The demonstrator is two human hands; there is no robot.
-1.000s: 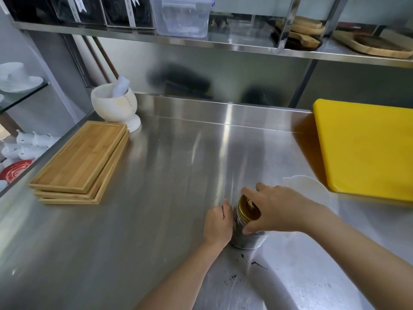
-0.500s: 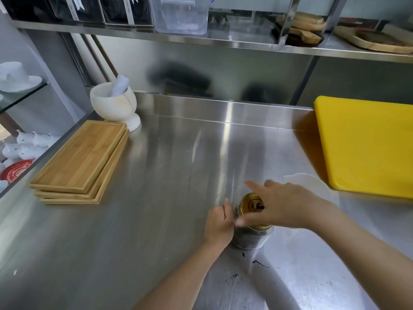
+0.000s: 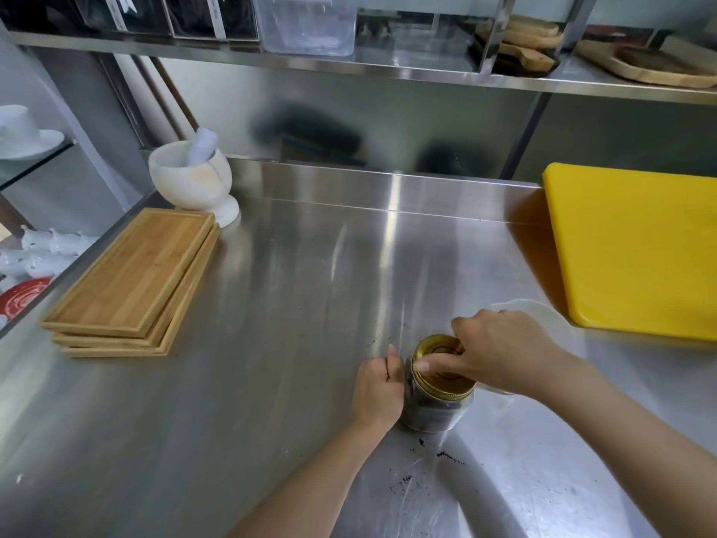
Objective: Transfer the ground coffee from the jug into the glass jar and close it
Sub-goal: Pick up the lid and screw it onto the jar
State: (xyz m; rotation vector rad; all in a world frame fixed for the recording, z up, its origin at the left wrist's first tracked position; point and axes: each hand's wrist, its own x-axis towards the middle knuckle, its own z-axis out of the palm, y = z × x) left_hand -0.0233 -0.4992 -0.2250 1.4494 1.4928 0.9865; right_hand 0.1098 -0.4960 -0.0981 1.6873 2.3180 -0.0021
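- Since half a second ago the right hand [image 3: 500,353] has turned on the gold lid [image 3: 442,368]: its thumb now lies across the lid's top where before the fingers stretched out past the rim; the left hand [image 3: 378,390] has not shifted.
- Far left of the grip, three stacked bamboo trays [image 3: 132,281] lie on the steel counter [image 3: 271,343], with a white marble mortar [image 3: 192,178] and its pestle [image 3: 201,145] behind them.
- The left hand is wrapped against the left side of the glass jar [image 3: 434,413], fingers curled shut on it.
- The jar stands upright on the counter between the two hands, dark ground coffee [image 3: 426,415] showing through its wall.
- The right hand clamps the gold lid from above and the right, the lid sitting on the jar's mouth.
- Coffee specks [image 3: 446,455] dot the counter just in front of the jar.
- Just behind the right hand, a white jug [image 3: 543,316] shows partly.
- Right of it lies a yellow cutting board [image 3: 636,246].
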